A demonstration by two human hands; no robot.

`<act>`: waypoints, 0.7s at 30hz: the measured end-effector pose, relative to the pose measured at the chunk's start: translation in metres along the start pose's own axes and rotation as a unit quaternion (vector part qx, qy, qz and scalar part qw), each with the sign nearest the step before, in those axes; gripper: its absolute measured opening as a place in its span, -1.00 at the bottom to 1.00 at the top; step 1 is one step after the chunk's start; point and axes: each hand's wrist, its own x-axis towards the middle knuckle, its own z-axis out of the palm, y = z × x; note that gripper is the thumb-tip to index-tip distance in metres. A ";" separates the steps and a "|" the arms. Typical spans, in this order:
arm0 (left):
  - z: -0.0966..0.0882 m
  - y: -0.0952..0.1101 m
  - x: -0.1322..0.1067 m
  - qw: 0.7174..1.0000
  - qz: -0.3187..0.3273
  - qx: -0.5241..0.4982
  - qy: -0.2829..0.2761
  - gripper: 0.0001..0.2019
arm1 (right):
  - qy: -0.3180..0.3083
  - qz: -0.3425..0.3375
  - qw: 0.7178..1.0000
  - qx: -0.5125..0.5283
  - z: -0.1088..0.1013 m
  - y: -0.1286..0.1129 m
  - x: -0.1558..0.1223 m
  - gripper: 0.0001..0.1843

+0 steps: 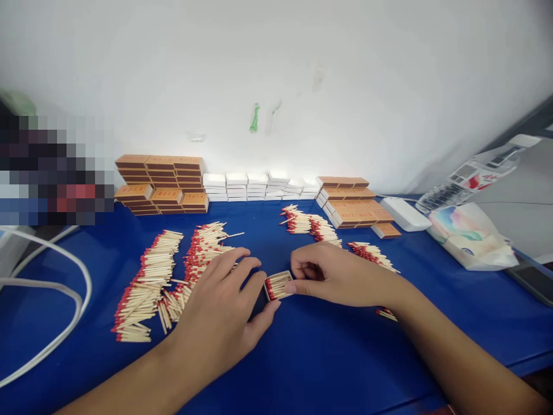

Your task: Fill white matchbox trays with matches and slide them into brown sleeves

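A small open matchbox tray (279, 274), filled with red-tipped matches (276, 286), sits low over the blue tabletop between my hands. At its left end, the thumb and forefinger of my left hand (227, 302) close around it; the other fingers lie spread over a pile of loose matches (201, 253). My right hand (334, 274) has curled fingers by the far right corner, and its thumb presses at the tray's right end, over the match ends. Another long pile of matches (149, 282) lies farther left. More matches (300, 221) lie behind my right hand.
Brown matchboxes (159, 167) stand stacked against the wall at left, white trays (257, 183) in the middle, more brown boxes (352, 210) at right. Farther right are a white device (405, 214), a tissue pack (469, 236) and a plastic bottle (470, 173). White cables (84, 276) loop at left.
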 end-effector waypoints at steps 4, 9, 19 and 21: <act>-0.001 0.000 0.001 1.000 0.007 0.005 0.001 -0.83 | -0.008 0.008 1.000 -0.004 -0.002 0.002 -0.001 -0.58; 0.000 -0.001 0.000 1.000 0.004 0.008 0.000 -0.83 | -0.025 0.027 0.999 -0.003 -0.004 0.006 0.001 -0.53; 0.001 0.000 -0.001 1.000 0.004 0.002 0.001 -0.83 | -0.024 0.016 1.000 0.006 -0.001 0.006 0.001 -0.60; 0.000 0.000 0.000 1.000 0.004 0.000 0.000 -0.83 | -0.023 0.003 1.000 0.011 0.001 0.005 0.002 -0.61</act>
